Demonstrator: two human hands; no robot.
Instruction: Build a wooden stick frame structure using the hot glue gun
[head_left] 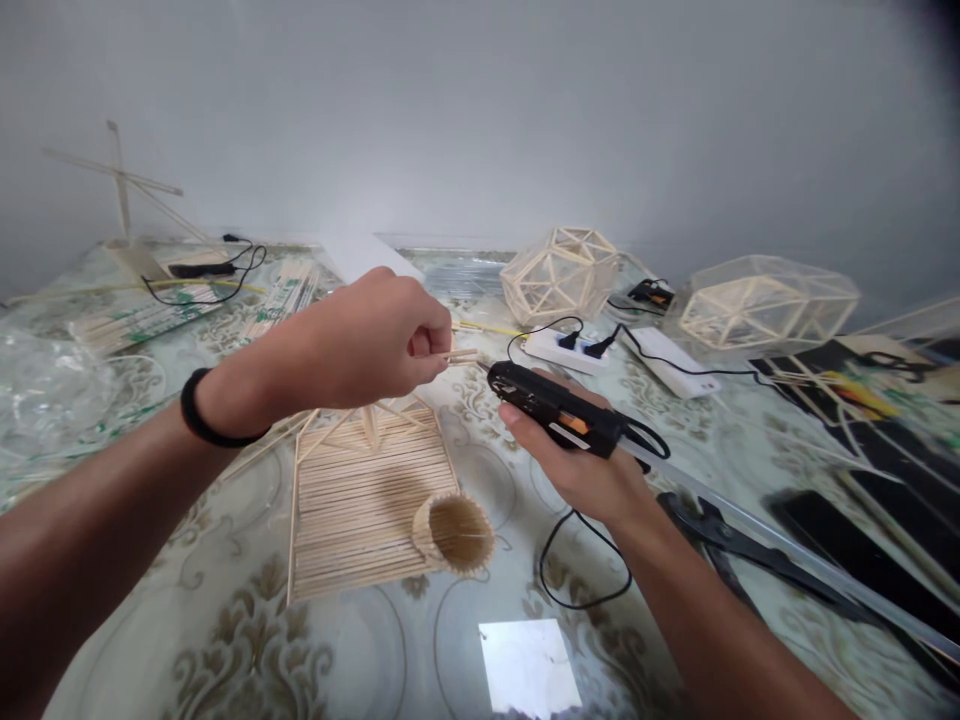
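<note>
My left hand (pixel 390 335), with a black band on its wrist, pinches short thin wooden sticks (pixel 461 355) between thumb and fingers. In my right hand (pixel 577 465) is a black hot glue gun (pixel 559 405), its nozzle close to the stick ends; whether they touch I cannot tell. A long clear glue stick (pixel 750 515) runs from the gun's back to the lower right. Below my left hand lies a flat panel of wooden sticks (pixel 360 520) with a small stick frame at its far end, partly hidden. A round stick cup (pixel 454 535) lies tilted at the panel's near right corner.
A white power strip (pixel 566 350) with black plugs stands behind the glue gun. Two faceted stick frames (pixel 559 280) sit at the back right. Packs of sticks (pixel 150 315) and a stick cross (pixel 124 190) are at left. Black pliers (pixel 735 530) lie at right, a white square (pixel 529 665) in front.
</note>
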